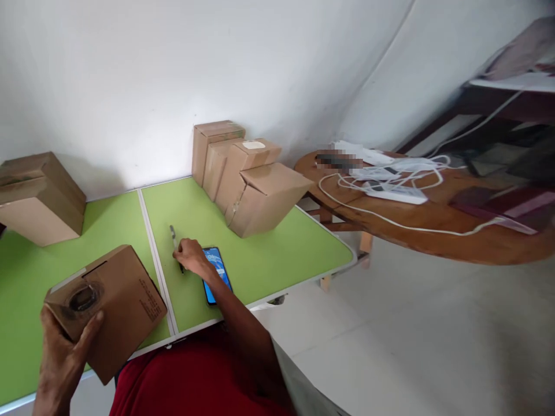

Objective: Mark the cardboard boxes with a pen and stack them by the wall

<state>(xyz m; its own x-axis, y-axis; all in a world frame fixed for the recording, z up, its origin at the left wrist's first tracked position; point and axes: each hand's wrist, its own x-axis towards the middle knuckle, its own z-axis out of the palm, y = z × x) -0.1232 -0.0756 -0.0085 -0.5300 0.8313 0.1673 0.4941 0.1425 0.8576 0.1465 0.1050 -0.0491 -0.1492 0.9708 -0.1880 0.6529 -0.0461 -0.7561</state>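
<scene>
Against a plain white wall stands the green worktop [269,254], white-edged, with a white seam running front to back. Beside it on the right, a round wooden table [433,225] carries a white power strip [396,195] and tangled white cables [390,173]; one item there is blurred out. Floor pale, bare.

Stack of four cardboard boxes [243,173] at the worktop's rear, leaning against one another; one bears a small pale label, unreadable. Separate larger box [41,196] at rear left.

Held box [113,306]: brown cardboard, tilted, over the worktop's near edge. Left hand [65,352] grasps it at its lower left corner, thumb lying on the face beside a dark round mark. Small black print on its right face, too small to read.

Phone [217,274]: flat on the worktop right of the seam, screen lit blue, figures not legible; partly covered by the forearm.

Right hand [191,257]: clenched on a slim knife [174,237], whose pale blade points away along the worktop. Hand rests just left of the phone.

Red garment at bottom centre.
</scene>
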